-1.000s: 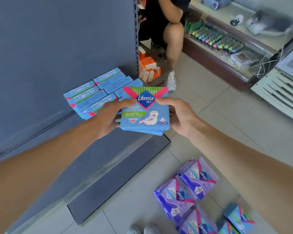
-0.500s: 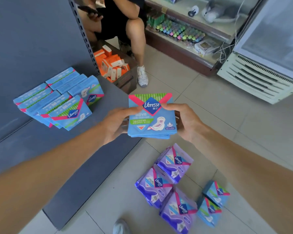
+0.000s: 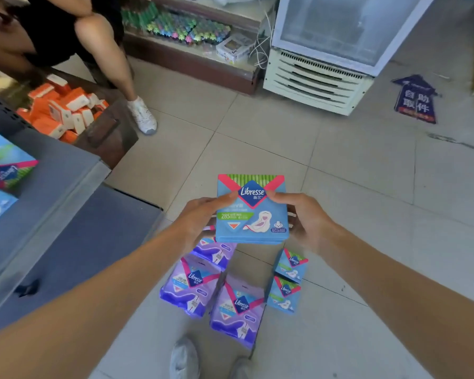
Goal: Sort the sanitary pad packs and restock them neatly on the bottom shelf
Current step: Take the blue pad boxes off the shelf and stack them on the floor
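I hold a small stack of blue Libresse pad packs (image 3: pixel 253 214) over the tiled floor. My left hand (image 3: pixel 200 220) grips its left edge and my right hand (image 3: pixel 304 218) grips its right edge, thumbs on the front face. Below the stack, purple Libresse packs (image 3: pixel 195 285) lie on the floor, with two small blue packs (image 3: pixel 290 265) to their right. More blue packs (image 3: pixel 4 168) stand on the grey bottom shelf (image 3: pixel 63 181) at the far left, partly cut off by the frame.
A seated person's leg and white shoe (image 3: pixel 143 116) are beside a box of orange packs (image 3: pixel 63 108) at the shelf's far end. A white chest freezer (image 3: pixel 323 64) and a low display shelf (image 3: pixel 192 50) stand ahead. My shoes (image 3: pixel 184 359) are at the bottom.
My view and both hands have swung right, away from the shelf; the blue stack now hangs over the floor packs instead of over the shelf edge. The grip is unchanged.
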`<state>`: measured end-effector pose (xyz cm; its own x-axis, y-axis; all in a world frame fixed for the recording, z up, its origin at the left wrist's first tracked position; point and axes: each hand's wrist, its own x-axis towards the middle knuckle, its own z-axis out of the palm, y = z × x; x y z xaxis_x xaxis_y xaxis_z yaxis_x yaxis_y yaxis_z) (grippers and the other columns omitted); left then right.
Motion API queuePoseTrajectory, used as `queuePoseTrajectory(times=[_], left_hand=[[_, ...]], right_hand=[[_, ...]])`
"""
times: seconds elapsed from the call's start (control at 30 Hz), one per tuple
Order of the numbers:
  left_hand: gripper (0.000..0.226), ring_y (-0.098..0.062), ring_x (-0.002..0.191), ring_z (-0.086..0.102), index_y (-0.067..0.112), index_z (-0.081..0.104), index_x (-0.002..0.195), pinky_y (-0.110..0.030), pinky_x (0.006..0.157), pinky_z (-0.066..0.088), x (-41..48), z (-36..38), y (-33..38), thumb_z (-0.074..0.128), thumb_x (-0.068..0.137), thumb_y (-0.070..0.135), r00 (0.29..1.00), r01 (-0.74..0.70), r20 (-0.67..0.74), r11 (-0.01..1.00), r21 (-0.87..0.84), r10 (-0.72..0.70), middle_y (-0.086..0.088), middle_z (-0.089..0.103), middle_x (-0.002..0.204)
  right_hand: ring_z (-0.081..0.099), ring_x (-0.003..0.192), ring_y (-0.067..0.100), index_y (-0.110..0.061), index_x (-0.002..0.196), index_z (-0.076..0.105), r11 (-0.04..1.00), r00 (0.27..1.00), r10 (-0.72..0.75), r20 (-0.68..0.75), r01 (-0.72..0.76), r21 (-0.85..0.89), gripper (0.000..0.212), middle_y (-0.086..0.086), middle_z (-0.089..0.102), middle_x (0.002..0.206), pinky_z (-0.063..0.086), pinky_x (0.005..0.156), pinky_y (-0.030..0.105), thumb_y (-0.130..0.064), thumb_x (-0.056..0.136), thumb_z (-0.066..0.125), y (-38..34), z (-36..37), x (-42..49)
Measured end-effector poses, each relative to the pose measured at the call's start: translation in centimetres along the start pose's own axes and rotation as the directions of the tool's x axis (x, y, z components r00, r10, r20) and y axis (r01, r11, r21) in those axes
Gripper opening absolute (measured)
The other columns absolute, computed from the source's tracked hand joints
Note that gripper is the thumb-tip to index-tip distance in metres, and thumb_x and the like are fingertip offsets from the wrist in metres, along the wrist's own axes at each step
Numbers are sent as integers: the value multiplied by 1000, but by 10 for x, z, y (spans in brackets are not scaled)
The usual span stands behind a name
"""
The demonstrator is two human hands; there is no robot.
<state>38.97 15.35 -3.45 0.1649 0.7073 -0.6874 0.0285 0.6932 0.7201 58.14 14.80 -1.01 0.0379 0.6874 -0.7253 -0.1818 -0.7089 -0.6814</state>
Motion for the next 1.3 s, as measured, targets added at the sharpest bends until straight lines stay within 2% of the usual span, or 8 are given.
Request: queuePoseTrajectory(times=[0.17,0.3,0.4,0.53,0.63,0.83,1.2,1.3], left_hand=[[34,-15,76,71,9,68,106,-23,64,54,18,52,-15,68,83,35,995,9,100,999,41,-13,-5,74,93],[39,-24,93,69,6,62,117,-34,82,57,27,74,-29,70,83,22,988,42,143,997,63,-50,-12,72,107],[40,-24,93,69,6,62,119,-31,79,56,32,86,-37,70,82,22,980,62,187,996,64,-73,-12,72,109],[43,-25,101,68,6,62,118,-38,94,51,38,106,-47,72,80,23,970,93,214,988,126,-118,-10,72,108],[48,-27,100,68,5,58,121,-35,85,55,41,122,-58,74,79,20,963,122,227,985,121,-148,-12,71,109],[57,-27,98,70,5,55,124,-36,85,56,45,156,-97,78,75,23,951,145,250,977,155,-181,-11,72,108],[48,-26,97,69,5,56,122,-32,80,55,29,199,-193,74,79,15,967,195,138,973,126,-212,-13,71,110],[50,-25,95,70,5,56,122,-37,85,54,25,203,-218,76,77,14,967,213,110,968,133,-228,-10,72,105]], right_hand=[[63,69,20,-10,94,66,996,997,16,-69,-10,87,24,5,69,84,53,58,26,-23,76,74,19,-57,3],[61,72,22,-8,96,65,993,991,41,-128,-26,116,22,8,67,89,51,66,31,-20,79,71,34,-84,1],[61,75,23,-9,94,65,989,986,60,-155,-38,145,16,7,67,88,50,70,32,-17,80,68,45,-98,-4],[61,78,23,-11,93,65,983,980,61,-188,-27,181,13,7,68,88,50,72,33,-13,81,66,60,-122,-10],[60,77,23,-10,95,65,977,974,82,-209,-37,210,14,7,68,88,50,70,31,-10,81,65,76,-140,-14],[60,77,22,-11,91,64,972,974,97,-203,-49,230,10,7,68,87,48,74,31,-8,81,65,104,-180,-18],[61,71,17,-13,87,66,984,991,93,-93,-77,162,10,3,69,82,48,67,26,-4,83,64,184,-238,-23],[62,71,18,-12,91,65,980,989,119,-84,-104,171,11,3,70,84,47,65,26,-6,83,65,213,-246,-26]])
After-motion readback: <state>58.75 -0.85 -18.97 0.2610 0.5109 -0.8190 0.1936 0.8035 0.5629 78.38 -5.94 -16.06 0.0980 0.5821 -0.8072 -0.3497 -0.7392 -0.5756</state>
